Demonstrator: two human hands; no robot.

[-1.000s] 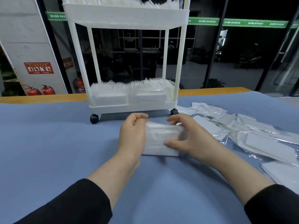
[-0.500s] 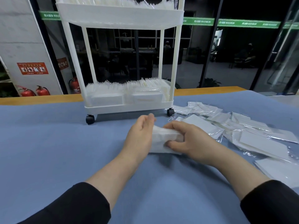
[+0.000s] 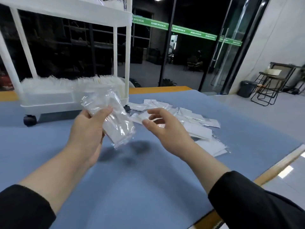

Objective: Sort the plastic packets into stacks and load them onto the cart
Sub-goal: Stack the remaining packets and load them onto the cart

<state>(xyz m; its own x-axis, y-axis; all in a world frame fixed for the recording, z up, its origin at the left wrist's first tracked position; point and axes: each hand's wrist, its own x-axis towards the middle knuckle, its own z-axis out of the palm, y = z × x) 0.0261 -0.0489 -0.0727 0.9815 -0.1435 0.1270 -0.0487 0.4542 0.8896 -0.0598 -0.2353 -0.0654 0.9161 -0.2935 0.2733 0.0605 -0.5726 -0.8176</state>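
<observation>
Stack (image 3: pixel 115 123) lifted off table by left hand (image 3: pixel 85 134) | right hand (image 3: pixel 166 129) released, fingers loose | cart (image 3: pixel 49 104) tray apparently packet-filled

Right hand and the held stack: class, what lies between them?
In the head view, nothing: a bare gap separates the open right hand from the stack gripped by the left hand.

There are two hands, the left hand (image 3: pixel 87 129) and the right hand (image 3: pixel 166 129), and one cart (image 3: pixel 69 15). One stack of packets (image 3: pixel 115 123) is lifted; the loose packets (image 3: pixel 189 123) number perhaps a dozen, too overlapped to count.
</observation>
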